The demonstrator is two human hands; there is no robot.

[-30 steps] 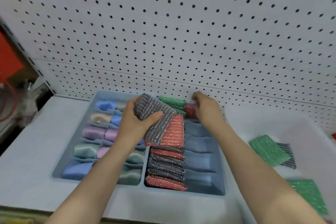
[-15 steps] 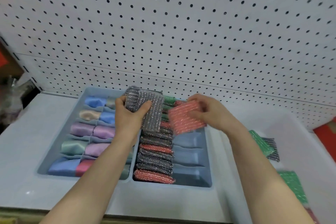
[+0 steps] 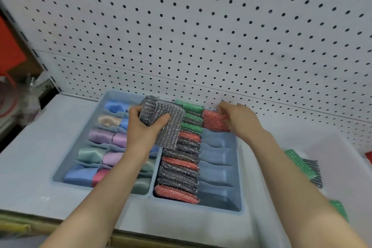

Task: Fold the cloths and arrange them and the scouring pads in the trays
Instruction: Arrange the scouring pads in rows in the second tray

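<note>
**Two columns in the pad tray: one packed, one barely begun**

Most of the work looks done. The left tray (image 3: 60,175) has rolled and folded cloths (image 3: 100,136) in its compartments, though my left forearm hides some of them. In the right tray (image 3: 239,199), the left column is packed from near to far with a row of scouring pads (image 3: 179,169) set on edge, red, grey and green.

My right hand (image 3: 240,121) curls its fingers over a red scouring pad (image 3: 213,120) at the farthest compartment of the right column, against the pegboard (image 3: 201,36). I cannot tell whether it is fully seated. The four compartments nearer to me in that column are bare.

My left hand (image 3: 144,129) grips a bundle of grey scouring pads (image 3: 164,121), thumb across the front, held above the far end of the two trays. Those I judge go in next.

Left over, well off to the right on the white shelf (image 3: 30,147), are a green pad (image 3: 298,164) lying on a grey one (image 3: 315,173), and another green pad (image 3: 339,211) nearer me.
</note>
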